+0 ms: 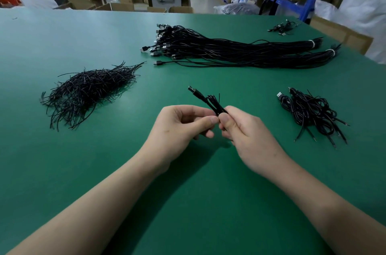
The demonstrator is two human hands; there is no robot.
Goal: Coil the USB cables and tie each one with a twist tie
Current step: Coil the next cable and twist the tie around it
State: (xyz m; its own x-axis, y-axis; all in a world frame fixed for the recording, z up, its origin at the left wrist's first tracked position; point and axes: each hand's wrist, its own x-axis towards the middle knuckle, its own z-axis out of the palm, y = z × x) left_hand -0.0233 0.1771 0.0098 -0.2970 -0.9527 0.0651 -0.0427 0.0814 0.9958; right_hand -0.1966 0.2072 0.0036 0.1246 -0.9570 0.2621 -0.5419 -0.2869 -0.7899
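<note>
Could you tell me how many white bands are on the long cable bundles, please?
2. The far band wraps the farther bundle near its right end; the near band wraps the nearer bundle likewise. More may be hidden.

Left hand (pixel 179 127), right hand (pixel 247 135) both pinching cable (pixel 211 101).

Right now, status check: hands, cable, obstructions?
Left hand and right hand both pinching coiled cable, twist tie end sticking up. Finished pile right, tie pile left. Nothing in the way.
</note>
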